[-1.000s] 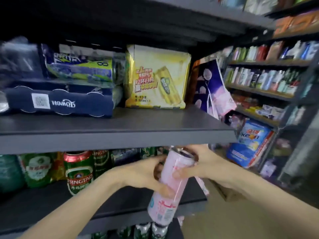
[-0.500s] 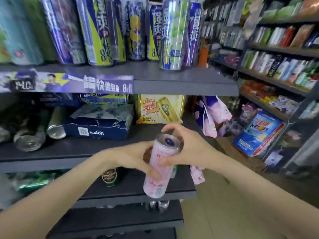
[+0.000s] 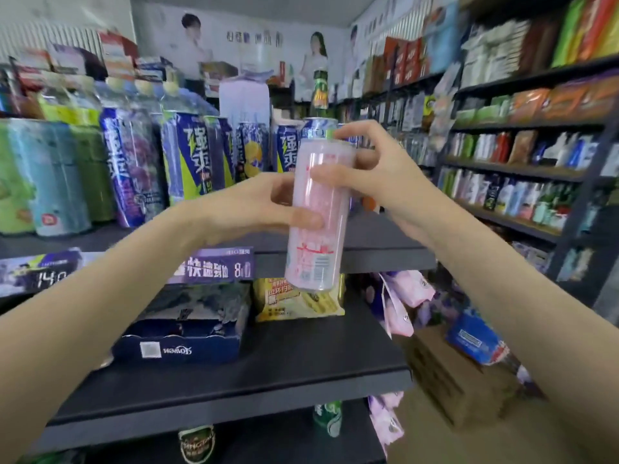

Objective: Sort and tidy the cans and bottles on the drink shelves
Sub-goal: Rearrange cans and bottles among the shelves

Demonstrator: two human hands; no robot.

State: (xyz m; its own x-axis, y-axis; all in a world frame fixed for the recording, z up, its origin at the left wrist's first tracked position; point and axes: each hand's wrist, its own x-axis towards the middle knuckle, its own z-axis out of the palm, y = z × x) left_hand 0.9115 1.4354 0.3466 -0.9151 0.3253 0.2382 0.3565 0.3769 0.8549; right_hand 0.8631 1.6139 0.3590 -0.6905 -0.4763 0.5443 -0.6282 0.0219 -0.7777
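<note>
You hold the tall slim pink aluminium can (image 3: 318, 212) upright before the top grey metal shelf (image 3: 385, 252), your left hand (image 3: 254, 205) and right hand (image 3: 375, 175) both wrapped round it, probably to steady placement among 2 rows.

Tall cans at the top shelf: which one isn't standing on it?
The pink can, held up in front of the shelf by the left hand and right hand. The blue-and-yellow cans stand on the top shelf.
</note>
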